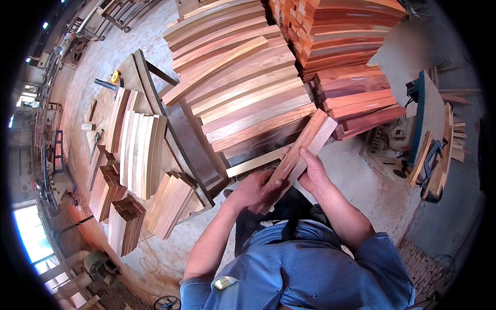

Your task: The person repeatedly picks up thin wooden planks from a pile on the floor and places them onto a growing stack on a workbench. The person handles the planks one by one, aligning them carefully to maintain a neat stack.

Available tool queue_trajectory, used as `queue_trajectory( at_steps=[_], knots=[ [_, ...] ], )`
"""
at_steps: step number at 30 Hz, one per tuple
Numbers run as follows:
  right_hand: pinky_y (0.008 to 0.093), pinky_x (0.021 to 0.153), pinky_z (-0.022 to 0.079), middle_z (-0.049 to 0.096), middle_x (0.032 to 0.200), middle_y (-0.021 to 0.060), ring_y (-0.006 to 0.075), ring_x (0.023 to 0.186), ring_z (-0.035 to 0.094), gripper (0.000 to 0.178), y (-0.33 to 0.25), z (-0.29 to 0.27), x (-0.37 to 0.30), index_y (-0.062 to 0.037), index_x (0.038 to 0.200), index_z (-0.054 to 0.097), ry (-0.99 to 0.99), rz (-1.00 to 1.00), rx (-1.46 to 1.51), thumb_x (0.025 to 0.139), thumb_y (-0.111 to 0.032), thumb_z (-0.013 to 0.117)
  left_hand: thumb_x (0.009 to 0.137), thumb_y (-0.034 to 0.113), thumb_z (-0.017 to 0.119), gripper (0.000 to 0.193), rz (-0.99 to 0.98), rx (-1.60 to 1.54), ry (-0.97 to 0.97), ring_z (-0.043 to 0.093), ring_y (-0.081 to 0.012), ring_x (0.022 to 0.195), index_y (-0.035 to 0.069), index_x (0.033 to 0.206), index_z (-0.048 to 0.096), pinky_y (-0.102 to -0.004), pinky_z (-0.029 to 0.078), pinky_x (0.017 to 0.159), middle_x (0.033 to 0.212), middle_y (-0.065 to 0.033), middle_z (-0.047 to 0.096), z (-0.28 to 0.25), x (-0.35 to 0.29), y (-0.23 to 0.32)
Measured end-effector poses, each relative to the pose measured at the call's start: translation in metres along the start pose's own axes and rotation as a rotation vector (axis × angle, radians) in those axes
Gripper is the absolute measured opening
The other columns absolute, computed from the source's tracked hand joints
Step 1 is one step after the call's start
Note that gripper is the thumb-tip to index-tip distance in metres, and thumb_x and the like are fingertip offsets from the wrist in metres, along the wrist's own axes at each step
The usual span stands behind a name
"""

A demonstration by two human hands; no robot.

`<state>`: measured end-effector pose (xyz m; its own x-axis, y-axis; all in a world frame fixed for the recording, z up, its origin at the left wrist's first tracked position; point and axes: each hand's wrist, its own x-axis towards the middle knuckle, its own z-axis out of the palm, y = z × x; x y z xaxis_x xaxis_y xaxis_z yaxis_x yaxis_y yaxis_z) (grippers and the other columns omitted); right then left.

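Note:
Both of my hands are closed around a reddish-brown wooden slat, held at a slant in front of my body. My left hand grips its lower end, with the thumb lying across the wood. Farther up, my right hand holds the side, thumb on top and fingers partly hidden behind. A reddish and a paler face show side by side; whether this is one piece or two together, I cannot tell. Just beyond the slat lies a large stack of pale and brown slats, with one slat resting askew across it.
On the left, a workbench carries several bundles of slats, a yellow tape measure and a hammer. Redder stacked slats rise at the far right. A blue clamp lies by wood strips on the right.

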<state>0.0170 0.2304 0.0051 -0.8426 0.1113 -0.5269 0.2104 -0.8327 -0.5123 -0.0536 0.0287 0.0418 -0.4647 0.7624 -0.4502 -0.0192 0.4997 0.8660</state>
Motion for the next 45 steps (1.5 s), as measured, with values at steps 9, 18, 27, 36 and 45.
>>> queue_trajectory(
  at_steps=[9, 18, 27, 36, 45],
  knots=[
    [0.0455, 0.096, 0.049, 0.065, 0.110, 0.0115, 0.0279, 0.104, 0.062, 0.035, -0.004, -0.003, -0.008, -0.0036, 0.120, 0.056, 0.182, -0.064, 0.119, 0.095, -0.027, 0.063, 0.085, 0.019, 0.062, 0.035, 0.139, 1.118, 0.807, 0.057, -0.0276, 0.098, 0.006, 0.118, 0.058, -0.0400, 0.046, 0.084, 0.104, -0.0107, 0.060, -0.058, 0.046, -0.008],
    [0.0450, 0.098, 0.047, 0.066, 0.114, 0.0123, 0.0275, 0.107, 0.062, 0.039, -0.002, -0.004, 0.002, -0.0037, 0.123, 0.056, 0.167, -0.093, 0.147, 0.095, -0.030, 0.062, 0.085, 0.017, 0.061, 0.021, 0.213, 1.250, 0.788, 0.055, -0.0267, 0.090, 0.009, 0.104, 0.062, -0.0395, 0.045, 0.077, 0.092, -0.0083, 0.056, -0.056, 0.049, -0.016],
    [0.0456, 0.099, 0.047, 0.065, 0.116, 0.0133, 0.0287, 0.109, 0.061, 0.040, -0.004, 0.004, 0.002, -0.0023, 0.127, 0.055, 0.004, -0.007, 0.150, 0.095, -0.026, 0.059, 0.098, 0.020, 0.059, 0.024, -0.154, -0.181, 0.254, 0.058, -0.0139, 0.071, 0.000, 0.111, 0.063, -0.0289, 0.049, 0.066, 0.081, -0.0038, 0.062, -0.036, -0.005, -0.015],
    [0.0506, 0.111, 0.036, 0.051, 0.139, 0.0159, 0.0336, 0.131, 0.046, 0.063, 0.013, 0.027, 0.009, -0.0047, 0.143, 0.040, 0.010, 0.119, 0.044, 0.094, -0.037, 0.061, 0.096, 0.038, 0.061, 0.047, -0.109, 0.074, 0.366, 0.069, -0.0294, 0.090, 0.005, 0.129, 0.059, -0.0389, 0.053, 0.081, 0.099, -0.0190, 0.071, -0.017, -0.050, -0.008],
    [0.0484, 0.110, 0.036, 0.052, 0.138, 0.0141, 0.0319, 0.128, 0.049, 0.059, 0.032, 0.064, 0.013, -0.0057, 0.142, 0.041, -0.030, 0.082, -0.064, 0.095, -0.036, 0.060, 0.078, 0.049, 0.074, 0.090, -0.046, 0.107, 0.535, 0.059, -0.0436, 0.110, 0.011, 0.149, 0.032, -0.0472, 0.050, 0.091, 0.123, -0.0248, 0.057, -0.006, -0.099, 0.000]
  ],
)
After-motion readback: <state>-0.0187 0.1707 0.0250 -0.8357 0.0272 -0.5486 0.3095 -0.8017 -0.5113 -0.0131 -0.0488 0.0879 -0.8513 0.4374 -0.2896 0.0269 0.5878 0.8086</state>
